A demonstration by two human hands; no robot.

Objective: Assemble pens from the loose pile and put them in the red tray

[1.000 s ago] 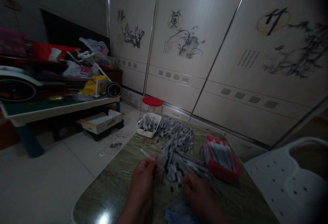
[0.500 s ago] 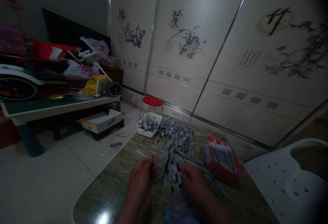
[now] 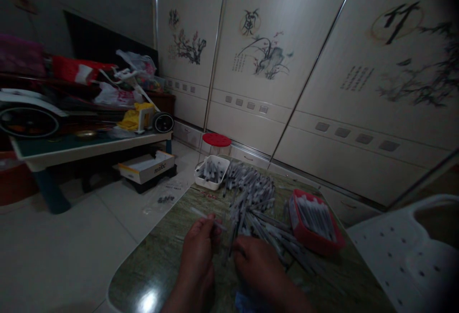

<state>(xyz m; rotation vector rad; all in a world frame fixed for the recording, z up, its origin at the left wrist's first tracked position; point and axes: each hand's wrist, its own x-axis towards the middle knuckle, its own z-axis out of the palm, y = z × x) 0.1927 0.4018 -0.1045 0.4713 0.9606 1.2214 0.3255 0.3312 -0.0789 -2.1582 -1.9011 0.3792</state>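
Pinched in my left hand (image 3: 202, 239) is a thin clear tube (image 3: 198, 213), slanting up to the left above the green table (image 3: 161, 248). Close by on the right, my right hand (image 3: 253, 258) has curled fingers near the lower end of the pile; what they hold, if anything, is hidden. A large pile of pen-like tubes (image 3: 251, 186) with dark ends spreads over the middle of the table. Behind it, a white tray (image 3: 211, 185) holds more small pieces. A red basket (image 3: 315, 243) filled with pale tubes stands on the right.
Beyond the table is a red stool (image 3: 217, 140). A white perforated chair (image 3: 401, 251) stands at the right. On the left, a low table (image 3: 96, 146) bears bags and a wheeled item, with an open box (image 3: 147, 168) below. Small red bits (image 3: 208, 194) lie near the tray.
My right hand has moved left, closer to my left hand. My left hand still holds the tube in nearly the same pose. The view has shifted slightly.
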